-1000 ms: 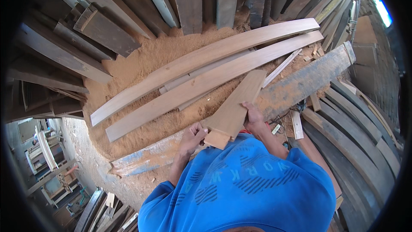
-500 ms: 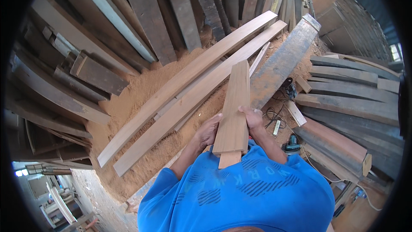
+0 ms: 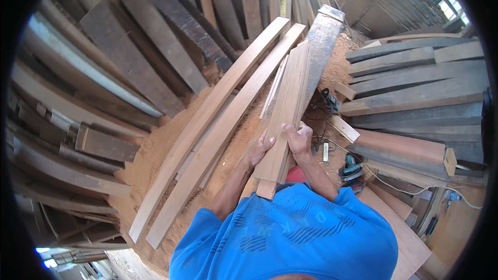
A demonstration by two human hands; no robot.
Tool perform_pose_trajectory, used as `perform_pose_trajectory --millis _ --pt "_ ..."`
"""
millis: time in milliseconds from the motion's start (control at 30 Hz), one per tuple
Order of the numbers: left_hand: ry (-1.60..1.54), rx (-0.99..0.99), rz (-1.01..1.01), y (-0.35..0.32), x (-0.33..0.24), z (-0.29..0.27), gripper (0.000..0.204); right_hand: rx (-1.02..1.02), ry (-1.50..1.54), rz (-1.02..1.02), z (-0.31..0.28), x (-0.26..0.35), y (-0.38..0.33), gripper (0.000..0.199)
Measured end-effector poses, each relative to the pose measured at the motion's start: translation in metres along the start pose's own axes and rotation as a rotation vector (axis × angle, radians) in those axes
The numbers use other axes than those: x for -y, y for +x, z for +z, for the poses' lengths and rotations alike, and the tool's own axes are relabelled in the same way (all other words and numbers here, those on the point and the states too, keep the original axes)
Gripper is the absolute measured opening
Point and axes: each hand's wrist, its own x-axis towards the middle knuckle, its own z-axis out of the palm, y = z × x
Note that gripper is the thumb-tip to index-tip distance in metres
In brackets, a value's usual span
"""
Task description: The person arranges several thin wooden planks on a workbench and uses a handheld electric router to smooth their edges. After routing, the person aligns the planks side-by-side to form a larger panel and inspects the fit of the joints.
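Note:
A short stack of light brown wooden boards (image 3: 291, 88) reaches from my chest toward the far side, slanting right. Its near end is close to my blue shirt, where a smaller piece juts out below. My left hand (image 3: 261, 149) grips the left edge, thumb on the top face. On the right edge, my right hand (image 3: 299, 137) is closed with its thumb on top; its other fingers are largely hidden. To the left, two long planed planks (image 3: 220, 134) lie side by side over sawdust. Beyond the held boards, a worn grey plank (image 3: 322, 41) extends away from me.
Sawdust (image 3: 150, 150) covers the area at left. Dark boards (image 3: 171, 46) lean along the far and left sides. Stacked timber (image 3: 415, 98) fills the right. A teal power tool (image 3: 351, 170), a dark power tool (image 3: 329, 101) and a pale cord (image 3: 415, 192) lie right of me.
The view has turned, shifting the surroundings leftward at the far side. The held boards now slant more to the right, showing their layered right edges. Both hands keep their grip.

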Motion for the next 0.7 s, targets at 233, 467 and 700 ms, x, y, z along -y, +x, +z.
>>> perform_pose_trajectory --millis 233,467,700 --pt "-0.178 -0.024 -0.369 0.075 0.04 0.015 0.06 -0.097 -0.512 0.065 -0.057 -0.015 0.072 0.041" --pt "-0.246 -0.123 -0.424 0.116 0.057 0.036 0.062 -0.001 -0.66 0.063 -0.088 0.025 0.108 0.045" --pt "0.318 -0.121 -0.26 0.171 0.039 0.052 0.075 0.185 0.169 0.309 -0.166 -0.061 0.175 0.038"
